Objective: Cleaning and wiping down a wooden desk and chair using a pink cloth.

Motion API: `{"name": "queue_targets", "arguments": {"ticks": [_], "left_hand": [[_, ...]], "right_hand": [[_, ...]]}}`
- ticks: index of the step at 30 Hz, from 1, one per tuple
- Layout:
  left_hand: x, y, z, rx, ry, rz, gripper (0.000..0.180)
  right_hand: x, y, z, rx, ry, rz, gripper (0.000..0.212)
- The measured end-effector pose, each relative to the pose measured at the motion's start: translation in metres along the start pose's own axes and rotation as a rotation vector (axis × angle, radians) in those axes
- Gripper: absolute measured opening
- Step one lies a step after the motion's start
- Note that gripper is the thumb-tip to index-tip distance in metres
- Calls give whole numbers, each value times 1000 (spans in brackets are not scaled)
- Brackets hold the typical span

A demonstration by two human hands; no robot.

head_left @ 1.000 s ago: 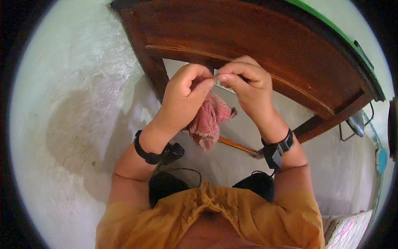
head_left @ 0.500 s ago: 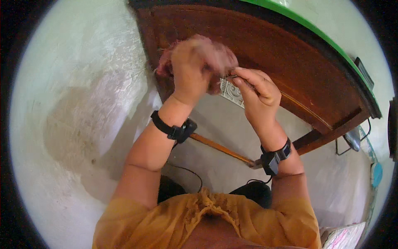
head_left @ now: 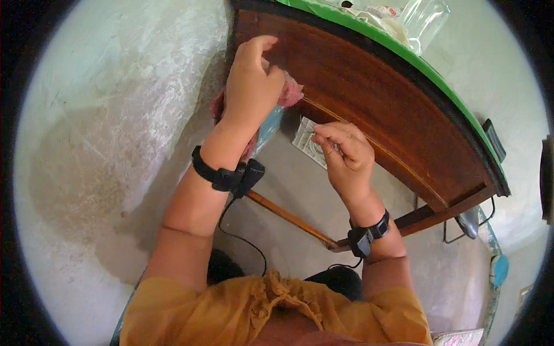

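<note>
A reddish-pink, fuzzy cloth [head_left: 292, 92] is bunched behind my left hand [head_left: 254, 86], and part of it hangs down beside the wrist. That hand's index finger and thumb are bent and apart, while its other fingers seem closed on the cloth, mostly out of sight. Lower and to the right, my right hand [head_left: 349, 155] is raised with thumb and fingertips pinched together, apart from the cloth. Whatever sits in the pinch is too small to make out. Each wrist carries a black strapped device.
Ahead stands a dark brown wooden table [head_left: 369, 86] with a green-edged top, holding a clear glass jar [head_left: 424, 23]. Beneath it are a white openwork plastic piece [head_left: 309, 141] and a wooden bar [head_left: 291, 217]. A pale wall [head_left: 115, 115] rises close on my left.
My right hand has drawn away from the cloth, down and slightly left. My left hand has shifted a little left and up, its index finger now lifted. The view has tilted, showing the jar.
</note>
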State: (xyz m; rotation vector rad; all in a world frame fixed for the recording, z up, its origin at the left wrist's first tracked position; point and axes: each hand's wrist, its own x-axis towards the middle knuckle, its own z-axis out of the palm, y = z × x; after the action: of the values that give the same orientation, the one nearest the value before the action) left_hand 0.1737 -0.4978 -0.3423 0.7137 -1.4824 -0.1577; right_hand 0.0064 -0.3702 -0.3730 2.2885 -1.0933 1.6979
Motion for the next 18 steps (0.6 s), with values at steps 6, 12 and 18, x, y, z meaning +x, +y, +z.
{"name": "queue_targets", "arguments": {"ticks": [6, 12, 18], "left_hand": [[25, 6, 9, -126, 68, -201, 26], [33, 0, 11, -117, -50, -210, 22], [28, 9, 8, -54, -166, -125, 19]], "right_hand": [[0, 0, 4, -43, -8, -18, 24], [-7, 5, 3, 2, 8, 38, 23], [-9, 6, -6, -8, 38, -39, 24]]}}
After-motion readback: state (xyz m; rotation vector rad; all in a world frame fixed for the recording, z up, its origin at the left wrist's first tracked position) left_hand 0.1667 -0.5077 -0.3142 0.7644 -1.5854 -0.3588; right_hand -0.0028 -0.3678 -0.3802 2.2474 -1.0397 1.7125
